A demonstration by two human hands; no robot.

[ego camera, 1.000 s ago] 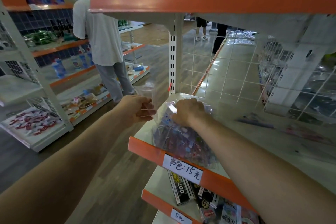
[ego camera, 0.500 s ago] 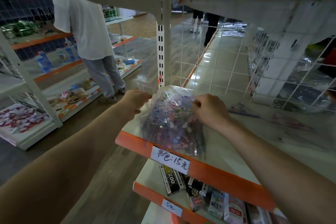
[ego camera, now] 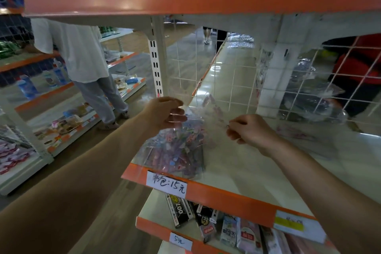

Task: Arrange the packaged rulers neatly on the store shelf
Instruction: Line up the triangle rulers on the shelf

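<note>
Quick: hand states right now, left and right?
Left hand: pinching the top edge of the clear bag of rulers.
Right hand: pinching the same bag's opposite edge.

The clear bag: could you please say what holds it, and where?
Left hand holds the clear bag at its top-left edge; right hand pinches the top-right.

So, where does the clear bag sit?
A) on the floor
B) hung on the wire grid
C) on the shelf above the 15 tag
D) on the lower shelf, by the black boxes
C: the bag rests on the shelf behind the tag, left hand and right hand pinching its top.
</note>
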